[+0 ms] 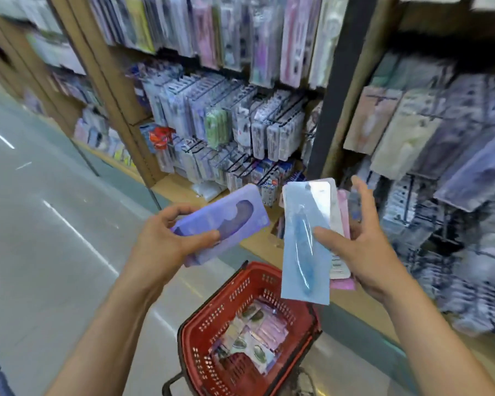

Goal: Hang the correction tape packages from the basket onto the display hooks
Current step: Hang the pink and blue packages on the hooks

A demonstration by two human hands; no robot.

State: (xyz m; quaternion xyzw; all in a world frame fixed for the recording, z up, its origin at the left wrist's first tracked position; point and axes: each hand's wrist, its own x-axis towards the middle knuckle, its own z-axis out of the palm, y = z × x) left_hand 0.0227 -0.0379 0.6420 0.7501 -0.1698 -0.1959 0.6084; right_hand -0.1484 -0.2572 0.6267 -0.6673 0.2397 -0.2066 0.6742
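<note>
The left hand [166,238] pinched a purple package [220,224] at its lower end, thumb across the front and fingers curled over the top edge, so that the package lay tilted sideways with its far end pointing at the display. The right hand [363,252] gripped a small fan of packages upright, thumb pressed on the blue package [306,244] in front and fingers spread behind the white and pink ones [340,212]. The purple one was probably held apart from the fan so that it could go up alone while the rest waited in the other hand. The hanging hole showed near the top edge of the blue package; on the purple one I could not make it out.

Both hands were above the far rim of the red basket [206,324], which stood on the floor [40,224] below them. More packages [255,335] lay loose and overlapping on its bottom, gathered towards the far right corner, so plenty was left to hang. Beyond the hands, black wire hooks [240,164] jutted from the lower rows of the display, most of them crowded with hanging goods [280,132].
</note>
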